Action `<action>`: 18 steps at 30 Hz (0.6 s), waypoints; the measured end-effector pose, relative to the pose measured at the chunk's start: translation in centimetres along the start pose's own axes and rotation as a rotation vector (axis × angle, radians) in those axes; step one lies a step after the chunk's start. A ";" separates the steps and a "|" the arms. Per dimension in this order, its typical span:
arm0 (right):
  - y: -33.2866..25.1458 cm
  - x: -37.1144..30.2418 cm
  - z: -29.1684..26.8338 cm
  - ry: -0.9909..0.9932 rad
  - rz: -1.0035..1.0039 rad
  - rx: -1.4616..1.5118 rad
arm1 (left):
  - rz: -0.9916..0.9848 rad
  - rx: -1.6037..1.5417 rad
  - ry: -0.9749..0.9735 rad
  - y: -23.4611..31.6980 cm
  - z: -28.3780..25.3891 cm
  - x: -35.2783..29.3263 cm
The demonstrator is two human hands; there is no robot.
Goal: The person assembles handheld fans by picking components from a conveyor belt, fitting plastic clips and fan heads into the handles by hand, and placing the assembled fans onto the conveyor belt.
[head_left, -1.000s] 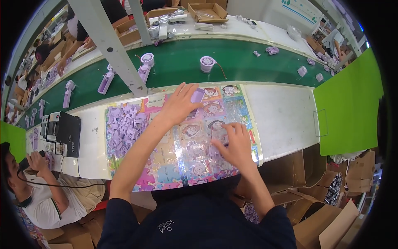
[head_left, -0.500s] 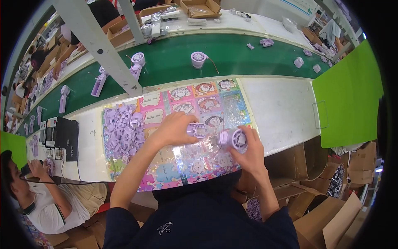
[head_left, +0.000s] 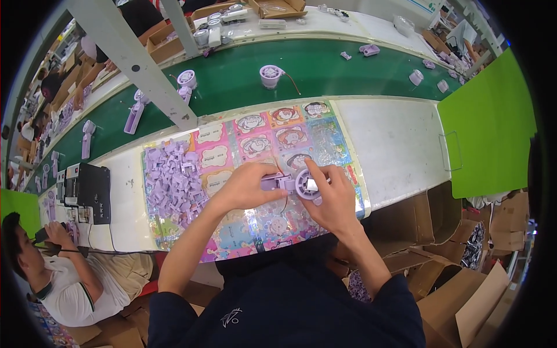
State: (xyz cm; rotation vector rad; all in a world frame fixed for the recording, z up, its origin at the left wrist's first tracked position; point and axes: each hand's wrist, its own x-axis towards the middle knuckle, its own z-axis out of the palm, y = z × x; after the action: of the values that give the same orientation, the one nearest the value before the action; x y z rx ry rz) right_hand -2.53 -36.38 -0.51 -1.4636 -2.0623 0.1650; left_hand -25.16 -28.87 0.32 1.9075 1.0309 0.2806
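Observation:
My left hand (head_left: 251, 187) is closed on a lilac plastic handle piece (head_left: 274, 182), thumb on its near side. The round lilac fan head (head_left: 306, 184) meets the right end of that piece, and my right hand (head_left: 335, 197) grips it. A small pale part shows inside the ring near my right fingertips, and a thin reddish wire runs beside the joint. Both parts are held over a colourful printed sheet (head_left: 238, 235). Left of my left hand lies a heap of small lilac plastic pieces (head_left: 174, 180).
A green conveyor belt (head_left: 232, 81) crosses beyond the table, carrying a fan head (head_left: 270, 76) and lilac handles (head_left: 134, 116). A grey post (head_left: 136, 64) stands at its near edge. Black equipment (head_left: 93, 194) and a seated person (head_left: 69, 278) are at left; cardboard boxes (head_left: 400, 226) at right.
My right hand has moved left, bringing the fan head against the handle piece. Before, the two were apart. My left hand has stayed nearly in place.

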 end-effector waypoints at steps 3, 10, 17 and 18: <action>0.0 0.7 0.0 0.025 -0.026 -0.010 | 0.114 -0.028 0.150 -2.0 1.2 0.3; 1.2 2.5 1.0 0.066 -0.075 0.027 | -0.022 -0.066 0.262 -2.1 1.0 0.8; 6.6 1.6 6.1 0.164 0.192 0.122 | -0.020 -0.310 0.648 -5.3 -5.1 9.4; 6.6 1.5 6.4 0.155 0.166 0.094 | -0.019 -0.382 0.714 -6.8 -7.0 11.0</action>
State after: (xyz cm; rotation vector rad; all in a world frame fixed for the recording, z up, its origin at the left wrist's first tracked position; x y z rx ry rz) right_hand -0.90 -31.01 -7.90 -1.5390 -1.7873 0.2051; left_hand -25.95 -14.65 -3.63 1.4604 1.3285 1.1210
